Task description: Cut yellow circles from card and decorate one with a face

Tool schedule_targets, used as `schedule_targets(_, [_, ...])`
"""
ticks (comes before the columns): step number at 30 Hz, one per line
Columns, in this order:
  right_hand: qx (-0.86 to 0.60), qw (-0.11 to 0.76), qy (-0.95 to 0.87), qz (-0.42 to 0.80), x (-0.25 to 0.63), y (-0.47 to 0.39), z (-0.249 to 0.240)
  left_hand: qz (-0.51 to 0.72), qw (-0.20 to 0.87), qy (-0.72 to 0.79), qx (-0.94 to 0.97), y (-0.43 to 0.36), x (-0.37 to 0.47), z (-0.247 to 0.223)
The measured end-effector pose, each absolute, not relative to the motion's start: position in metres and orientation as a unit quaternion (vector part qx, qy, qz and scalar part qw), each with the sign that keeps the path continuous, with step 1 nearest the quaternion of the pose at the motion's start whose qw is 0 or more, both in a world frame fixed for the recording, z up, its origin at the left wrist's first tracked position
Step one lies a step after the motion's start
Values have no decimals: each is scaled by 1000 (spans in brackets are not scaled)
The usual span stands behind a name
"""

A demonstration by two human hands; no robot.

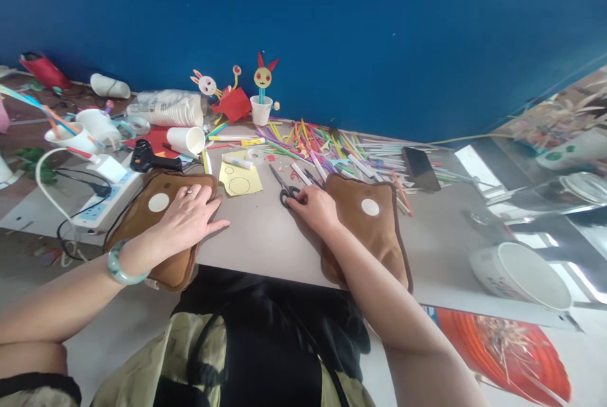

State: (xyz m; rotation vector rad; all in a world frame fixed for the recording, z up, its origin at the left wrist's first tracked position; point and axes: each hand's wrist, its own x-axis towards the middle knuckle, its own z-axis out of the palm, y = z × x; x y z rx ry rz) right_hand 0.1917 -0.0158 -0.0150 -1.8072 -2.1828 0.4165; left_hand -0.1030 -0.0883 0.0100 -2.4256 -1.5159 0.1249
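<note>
My left hand (194,216) lies spread on a brown plush hot-water bag (154,244) with a white round patch. A pair of scissors (282,187) with black handles lies on the table, blades pointing away. Its handle is between the thumb and fingers of my right hand (317,206), whose wrist is over a second brown hot-water bag (370,236). Between the hands is a yellow paper sheet (244,187) with drawn circles, and a marker (237,163) lies across its top. Beside the scissors are white markers (300,173).
A glue gun (154,157) and a power strip (102,198) lie at left. Paper cups (187,139), a cup with a paper rabbit figure (260,110) and many coloured sticks (303,141) line the back. At right are a phone (421,169), a white tub (484,277) and an orange bin (458,337).
</note>
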Motion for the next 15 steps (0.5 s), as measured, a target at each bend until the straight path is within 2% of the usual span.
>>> schedule_targets(4, [-623, 157, -764, 62, 197, -16, -8, 34, 133, -524, -841, -89, -103, 10])
schedule_targets(8, [-646, 96, -754, -66, 205, -9, 7, 29, 127, -521, -844, -88, -104, 10])
schedule_targets(12, [-670, 3, -742, -27, 209, 6, 11, 30, 126, -519, -845, -90, -104, 12])
schedule_targets(15, [-680, -22, -733, 10, 209, 18, 11, 26, 119, -515, -848, -91, -104, 14])
